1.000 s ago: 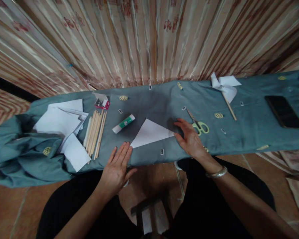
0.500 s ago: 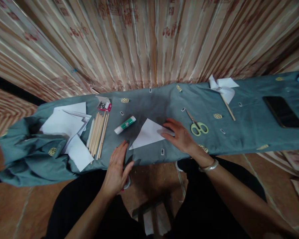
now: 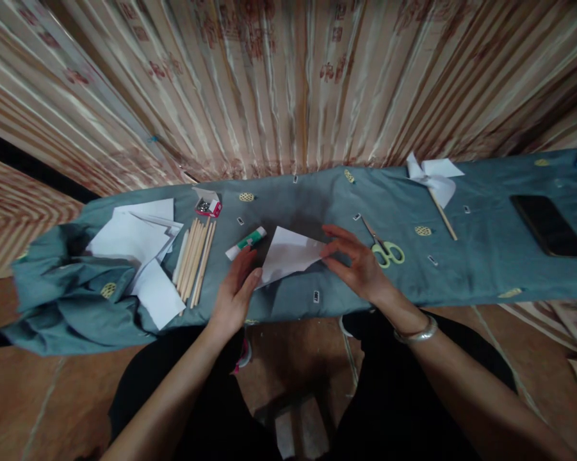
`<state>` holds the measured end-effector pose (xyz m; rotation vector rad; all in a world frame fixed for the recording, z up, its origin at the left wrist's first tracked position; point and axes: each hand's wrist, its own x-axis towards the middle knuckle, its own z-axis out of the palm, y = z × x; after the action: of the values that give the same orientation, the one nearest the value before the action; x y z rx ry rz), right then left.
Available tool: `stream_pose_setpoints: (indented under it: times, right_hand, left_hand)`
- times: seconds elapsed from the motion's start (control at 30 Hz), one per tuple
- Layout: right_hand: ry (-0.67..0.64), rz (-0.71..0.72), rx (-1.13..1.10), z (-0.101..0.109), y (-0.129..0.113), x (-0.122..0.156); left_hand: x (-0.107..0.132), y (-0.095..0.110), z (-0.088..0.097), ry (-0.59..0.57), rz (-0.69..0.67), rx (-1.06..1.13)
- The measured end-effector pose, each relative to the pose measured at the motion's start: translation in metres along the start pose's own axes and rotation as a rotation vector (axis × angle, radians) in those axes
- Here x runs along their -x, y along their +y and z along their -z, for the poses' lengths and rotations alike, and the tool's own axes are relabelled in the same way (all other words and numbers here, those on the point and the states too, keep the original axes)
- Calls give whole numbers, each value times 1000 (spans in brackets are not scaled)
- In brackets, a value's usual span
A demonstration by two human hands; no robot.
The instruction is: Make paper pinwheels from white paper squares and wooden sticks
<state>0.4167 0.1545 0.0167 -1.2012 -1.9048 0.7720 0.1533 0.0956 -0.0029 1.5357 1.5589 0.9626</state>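
A folded sheet of white paper (image 3: 292, 253) lies between my hands, low over the grey-green cloth. My right hand (image 3: 355, 264) pinches its right corner between thumb and fingers. At the lower left corner, my left hand (image 3: 235, 291) has its thumb against the paper and its fingers curled behind. Just beyond the left fingers lies a white and green glue stick (image 3: 248, 242), partly covered by them. Scissors with light green handles (image 3: 388, 253) rest a little to the right of my right hand.
Several wooden sticks (image 3: 195, 259) and loose white paper sheets (image 3: 129, 240) lie at left, below a small open box of pins (image 3: 208, 205). A paper pinwheel (image 3: 432, 182) on a stick and a black phone (image 3: 550, 225) are at right. A curtain (image 3: 288, 89) hangs behind the cloth-covered table (image 3: 480, 269).
My left hand has moved up and right onto the paper's left corner. The paper has shifted and tilted, with my right hand still at its right corner. The view has moved slightly.
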Motion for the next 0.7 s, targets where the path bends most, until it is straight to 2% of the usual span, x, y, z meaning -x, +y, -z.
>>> stream_pose_setpoints:
  times: [0.17,0.3,0.43,0.57,0.7]
  right_hand:
    - [3,-13,24,5,4,4]
    - [25,-32,27,9,5,7]
    - [38,-39,41,10,5,10]
    - [53,-78,71,6,7,11]
    - [72,-168,-70,-9,13,12]
  left_hand:
    - [-34,8,-12,-105,34,70]
    - [-46,19,-16,-196,30,5]
    - [-50,24,-16,-131,73,-52]
    - [-52,28,-17,-67,29,-76]
    - [-52,32,-20,-35,27,-54]
